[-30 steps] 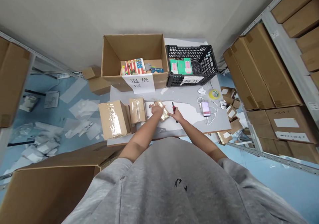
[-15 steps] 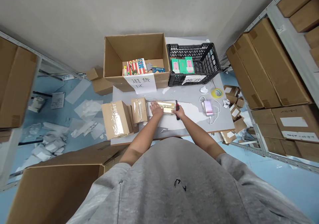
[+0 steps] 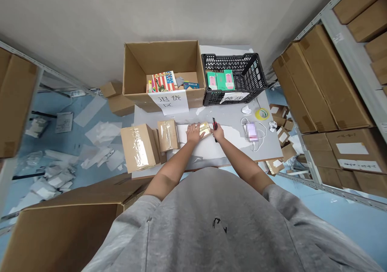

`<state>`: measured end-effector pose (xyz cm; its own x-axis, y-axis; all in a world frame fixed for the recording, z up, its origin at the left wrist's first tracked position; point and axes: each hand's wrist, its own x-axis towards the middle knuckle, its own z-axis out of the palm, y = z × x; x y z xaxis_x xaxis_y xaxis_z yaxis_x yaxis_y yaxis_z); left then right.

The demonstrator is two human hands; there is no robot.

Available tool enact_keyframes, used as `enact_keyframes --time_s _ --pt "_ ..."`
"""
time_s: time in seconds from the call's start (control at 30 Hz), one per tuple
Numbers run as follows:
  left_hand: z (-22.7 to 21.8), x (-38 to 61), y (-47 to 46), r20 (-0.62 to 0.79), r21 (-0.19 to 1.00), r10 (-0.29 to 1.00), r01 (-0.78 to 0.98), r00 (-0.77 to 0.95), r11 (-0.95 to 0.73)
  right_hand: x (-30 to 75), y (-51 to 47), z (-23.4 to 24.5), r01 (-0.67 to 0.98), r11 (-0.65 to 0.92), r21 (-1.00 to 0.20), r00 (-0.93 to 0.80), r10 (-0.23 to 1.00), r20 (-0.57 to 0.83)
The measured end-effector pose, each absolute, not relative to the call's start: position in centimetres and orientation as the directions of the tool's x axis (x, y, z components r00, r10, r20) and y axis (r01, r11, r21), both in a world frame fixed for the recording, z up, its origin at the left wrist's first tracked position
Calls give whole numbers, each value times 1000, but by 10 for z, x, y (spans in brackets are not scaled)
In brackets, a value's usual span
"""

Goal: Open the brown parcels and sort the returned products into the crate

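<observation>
My left hand (image 3: pixel 193 134) lies over a small tape-wrapped cardboard box (image 3: pixel 206 128), its fingers across the top and the thumb along the near side. Much of the box is hidden under that hand. In my right hand (image 3: pixel 218 133) is a red and black utility knife (image 3: pixel 214 124), held upright at the box's right end; whether the blade touches the box is too small to tell. Beneath them a white sheet (image 3: pixel 232 137) covers part of the grey table (image 3: pixel 208 111).
Taped cartons (image 3: pixel 167 135) stand to the left. Behind are an open carton (image 3: pixel 136 98) holding books and a black crate (image 3: pixel 254 88) holding green boxes. A phone (image 3: pixel 252 131) with a white cord and yellow tape (image 3: pixel 261 114) lie right. Shelving flanks both sides.
The small box has turned, its right end now tilted towards the back. My left hand has shifted right over it, and the knife has moved slightly back with my right hand.
</observation>
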<state>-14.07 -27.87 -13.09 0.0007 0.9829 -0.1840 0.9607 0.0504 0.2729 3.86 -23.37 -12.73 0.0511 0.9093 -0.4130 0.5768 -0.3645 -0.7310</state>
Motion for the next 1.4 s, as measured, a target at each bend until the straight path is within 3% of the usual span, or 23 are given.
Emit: enact_keyframes --time_s 0.17,0.43,0.77,1.03,1.2,1.4 --pt "-131 -133 -258 -182 306 976 950 116 -56 31 -258 -117 479 -490 -728 177 867 -466" --pt "-132 -131 -258 -241 346 951 933 193 -102 19 -290 -117 312 -515 -798 88 852 -515" --pt "-135 -134 -252 -241 336 951 936 192 -104 9 -291 -118 451 -524 -722 146 842 -520" --pt "-133 -136 -259 -189 362 968 928 164 -86 19 -279 -120 338 -559 -757 111 822 -558" --pt "-126 -139 -257 -177 403 964 908 200 -115 41 -265 -121 457 -507 -731 164 856 -491" --pt "-124 -138 -276 -135 415 960 894 247 -172 40 -226 -128 604 -441 -664 16 840 -543"
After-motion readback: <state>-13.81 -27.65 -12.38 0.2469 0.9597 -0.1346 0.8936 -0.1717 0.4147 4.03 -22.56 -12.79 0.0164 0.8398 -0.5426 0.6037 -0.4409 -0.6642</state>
